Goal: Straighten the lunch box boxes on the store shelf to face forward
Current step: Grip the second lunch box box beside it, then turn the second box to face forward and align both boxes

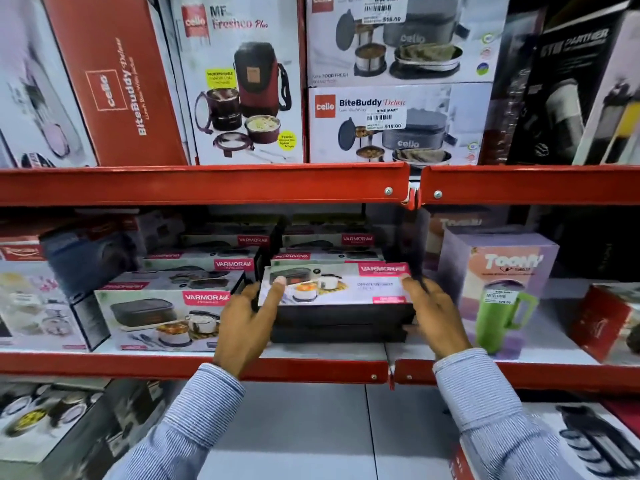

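Observation:
A flat Varmora lunch box box [341, 284] lies on top of a dark box [339, 330] on the middle shelf, its printed face tilted up. My left hand [247, 318] grips its left end, thumb on the top face. My right hand [434, 315] presses against its right end, fingers spread. A second Varmora box [162, 315] stands to the left, facing forward and angled slightly. More Varmora boxes [228, 263] sit stacked behind both.
The red shelf edge [194, 365] runs in front of the boxes. A lilac Toony mug box [498, 289] stands right of my right hand. Cello lunch box boxes [398, 123] fill the upper shelf. More boxed goods sit on the bottom shelf [298, 420].

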{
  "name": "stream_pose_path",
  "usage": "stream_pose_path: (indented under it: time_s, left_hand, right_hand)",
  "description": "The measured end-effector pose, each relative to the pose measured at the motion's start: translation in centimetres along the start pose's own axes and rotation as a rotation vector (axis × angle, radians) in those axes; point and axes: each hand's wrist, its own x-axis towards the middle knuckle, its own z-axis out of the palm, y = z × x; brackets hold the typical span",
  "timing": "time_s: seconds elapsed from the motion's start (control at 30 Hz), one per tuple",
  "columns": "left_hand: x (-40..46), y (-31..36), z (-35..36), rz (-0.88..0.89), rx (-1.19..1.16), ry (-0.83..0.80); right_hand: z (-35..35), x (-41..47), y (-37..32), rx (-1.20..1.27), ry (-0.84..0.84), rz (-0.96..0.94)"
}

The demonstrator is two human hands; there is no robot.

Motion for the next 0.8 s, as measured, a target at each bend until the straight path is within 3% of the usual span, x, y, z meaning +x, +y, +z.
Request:
stream_pose_path:
  time_s: [0.1, 0.3, 0.5, 0.63, 0.8]
  left_hand:
    - [0.2, 0.5, -0.9, -0.034, -0.156, 0.032]
    - [1.2, 0.5, -1.4, 0.009, -0.185, 0.171]
    - [1.5, -1.1, -0.4, 0.023, -0.175, 0.007]
    - [1.0, -2.5, 0.7, 0.112, -0.072, 0.034]
    - [0.9, -4.6, 2.0, 0.067, -0.039, 0.014]
  right_hand:
    - [-0.6, -0.3, -0.2, 0.033, 0.021, -0.06]
    - [-0.9, 0.2, 0.3, 0.142, 0.051, -0.036]
    - [-1.0, 1.1, 2.2, 0.077, 0.036, -0.083]
    - [-0.4, 1.2, 3.4, 0.03, 0.023, -0.055]
    - [0.8, 1.1, 5.0, -0.037, 0.033, -0.026]
